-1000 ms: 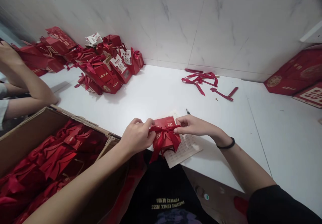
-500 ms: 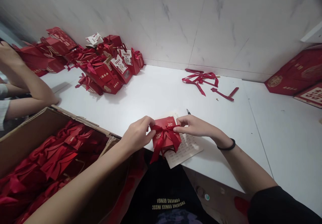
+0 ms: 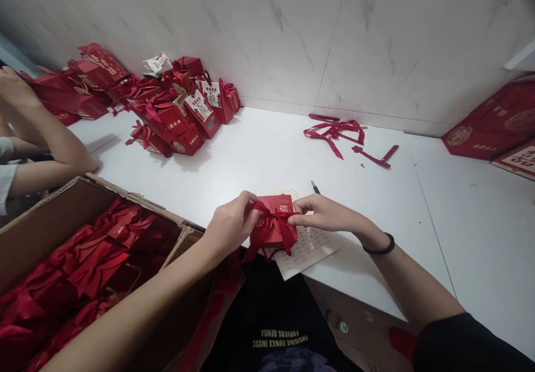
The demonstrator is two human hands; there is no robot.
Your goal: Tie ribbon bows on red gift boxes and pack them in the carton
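Note:
A small red gift box (image 3: 276,204) with gold print rests on a printed paper sheet (image 3: 307,249) at the near edge of the white table (image 3: 259,154). A dark red ribbon (image 3: 271,224) is tied in a bow across the box, its tails hanging toward me. My left hand (image 3: 229,224) pinches the left loop of the bow. My right hand (image 3: 321,213), with a black band on its wrist, pinches the right loop. Both hands are closed on the ribbon.
A cardboard carton (image 3: 62,210) full of red boxes and ribbons stands at my left. Finished red gift boxes (image 3: 175,115) are piled at the back left. Loose ribbon pieces (image 3: 334,132) lie near the wall. Large red boxes (image 3: 493,121) sit far right. Another person's arms (image 3: 37,143) rest at the left edge.
My hands have moved slightly closer together on the bow, and the box has turned a little. The view has shifted slightly.

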